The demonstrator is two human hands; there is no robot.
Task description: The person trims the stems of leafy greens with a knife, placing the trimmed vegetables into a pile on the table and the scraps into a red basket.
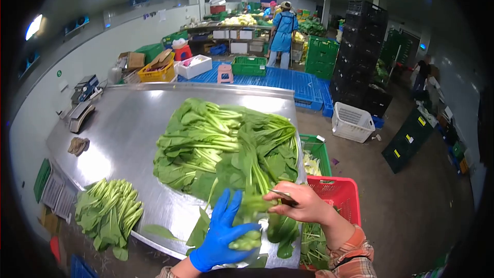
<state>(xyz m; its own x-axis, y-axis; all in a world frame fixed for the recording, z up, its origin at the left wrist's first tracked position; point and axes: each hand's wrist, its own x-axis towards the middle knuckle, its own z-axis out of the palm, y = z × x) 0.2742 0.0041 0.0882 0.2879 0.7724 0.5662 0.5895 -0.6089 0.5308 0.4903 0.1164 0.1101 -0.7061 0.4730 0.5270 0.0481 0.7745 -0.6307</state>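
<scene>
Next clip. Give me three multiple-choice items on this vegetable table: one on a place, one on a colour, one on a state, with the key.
1. Where does the smaller pile of greens lie?
A. in a white basket
B. on the steel table, at its near left edge
C. on the floor
2. The left hand holds a bunch of greens; what colour is its glove?
A. blue
B. red
C. yellow
3. What is the right hand doing?
A. lying flat, empty
B. gripping a crate
C. holding a small knife
Key: 1 B, it rests on the steel there; 2 A, the glove is plainly blue; 3 C, a blade shows in its grip.
</scene>
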